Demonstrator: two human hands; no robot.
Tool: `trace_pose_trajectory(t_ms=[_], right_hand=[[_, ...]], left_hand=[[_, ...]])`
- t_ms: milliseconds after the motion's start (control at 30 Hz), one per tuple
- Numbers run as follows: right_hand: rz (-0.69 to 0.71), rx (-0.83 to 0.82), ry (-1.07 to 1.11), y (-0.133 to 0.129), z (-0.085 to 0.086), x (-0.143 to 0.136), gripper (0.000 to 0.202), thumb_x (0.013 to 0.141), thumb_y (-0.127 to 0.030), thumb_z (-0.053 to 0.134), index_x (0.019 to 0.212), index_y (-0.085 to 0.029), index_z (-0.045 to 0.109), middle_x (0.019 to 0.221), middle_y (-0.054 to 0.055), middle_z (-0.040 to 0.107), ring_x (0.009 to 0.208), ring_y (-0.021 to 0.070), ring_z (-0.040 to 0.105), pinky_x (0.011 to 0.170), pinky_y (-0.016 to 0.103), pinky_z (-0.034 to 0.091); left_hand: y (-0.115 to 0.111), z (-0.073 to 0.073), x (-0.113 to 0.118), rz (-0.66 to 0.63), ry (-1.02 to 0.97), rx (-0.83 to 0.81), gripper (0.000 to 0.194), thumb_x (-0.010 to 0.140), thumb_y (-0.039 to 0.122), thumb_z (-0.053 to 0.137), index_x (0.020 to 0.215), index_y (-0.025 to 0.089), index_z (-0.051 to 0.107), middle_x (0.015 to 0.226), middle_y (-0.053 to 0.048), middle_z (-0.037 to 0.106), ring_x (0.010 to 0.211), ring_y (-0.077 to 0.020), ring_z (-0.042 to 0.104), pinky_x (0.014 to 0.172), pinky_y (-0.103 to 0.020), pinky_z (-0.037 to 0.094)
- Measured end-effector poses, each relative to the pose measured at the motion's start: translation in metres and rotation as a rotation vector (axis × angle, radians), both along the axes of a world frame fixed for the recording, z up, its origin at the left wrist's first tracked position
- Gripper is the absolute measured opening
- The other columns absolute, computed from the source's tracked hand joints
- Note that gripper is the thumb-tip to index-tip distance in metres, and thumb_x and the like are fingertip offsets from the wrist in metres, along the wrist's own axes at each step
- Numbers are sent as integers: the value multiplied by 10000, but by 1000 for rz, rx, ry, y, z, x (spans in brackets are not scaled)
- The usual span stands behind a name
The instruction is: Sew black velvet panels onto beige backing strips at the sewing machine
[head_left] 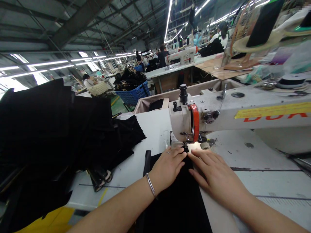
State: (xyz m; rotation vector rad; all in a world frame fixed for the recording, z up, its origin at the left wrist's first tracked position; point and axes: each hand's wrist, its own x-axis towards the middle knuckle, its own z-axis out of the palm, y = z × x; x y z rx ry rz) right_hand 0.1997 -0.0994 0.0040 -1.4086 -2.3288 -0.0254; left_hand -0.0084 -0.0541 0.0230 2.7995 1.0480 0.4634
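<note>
The black cloth piece [179, 204] lies on the pale bench [155, 123], directly in front of the person. Its far end is at the needle area of the sewing machine [186, 119]; its near end runs out of view at the lower edge. Whether the presser foot bears on it cannot be told, as the fingertips crowd that spot.

Left hand [168, 168]: palm down on the cloth, fingers extended toward the needle area. Right hand [215, 171]: palm down along the cloth's right edge, fingers likewise extended. The grip of each is unclosed, the fingers laid flat rather than clamped on anything; the foremost fingertips of the two hands nearly meet. A silver bracelet [150, 185] is on the left wrist.

The machine head carries an orange-red guard [195, 123], and yellow tape [272, 110] is stuck along its arm. Left of the work, a large heap of black cloth [53, 129] covers much of the bench.

Beyond stand a blue crate [133, 94] filled with dark pieces, and a second sewing machine [182, 56] on another bench. At upper right is a black thread cone [264, 26]. Several co-workers are visible farther back.
</note>
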Motion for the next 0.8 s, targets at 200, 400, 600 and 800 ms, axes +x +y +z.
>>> trace_pose_trajectory(t_ms=[200,400,600,800], right_hand=[[-27,9,-21,1,1,-2,458,936,-413,455,1343,-209,497,1307,71,561,1202,244,499,1025,456,429],[43,203,-100,-60,1,5,464,886,-394,528,1299,-184,559,1301,71,601,1132,227,599,892,382,564],[164,305,-149,-106,8,13,384,853,-380,565,1163,-175,661,1209,47,656,1038,197,659,805,268,589],[159,302,-215,-104,17,10,379,862,-371,546,1171,-184,662,1201,41,656,999,194,676,778,263,593]], left_hand=[[4,5,-1,17,15,7,341,941,167,516,1282,171,511,1378,-79,533,1318,-223,459,1142,-488,343],[-66,18,-17,-233,144,19,451,938,411,535,1309,157,502,1376,-97,536,1331,-243,444,1140,-470,342],[-118,2,-39,-369,71,226,269,938,261,569,1200,205,593,1235,-42,641,1272,-206,513,1150,-487,297],[-115,0,-41,-362,1,255,260,933,246,578,1190,221,613,1233,-42,636,1309,-204,468,1148,-483,306]])
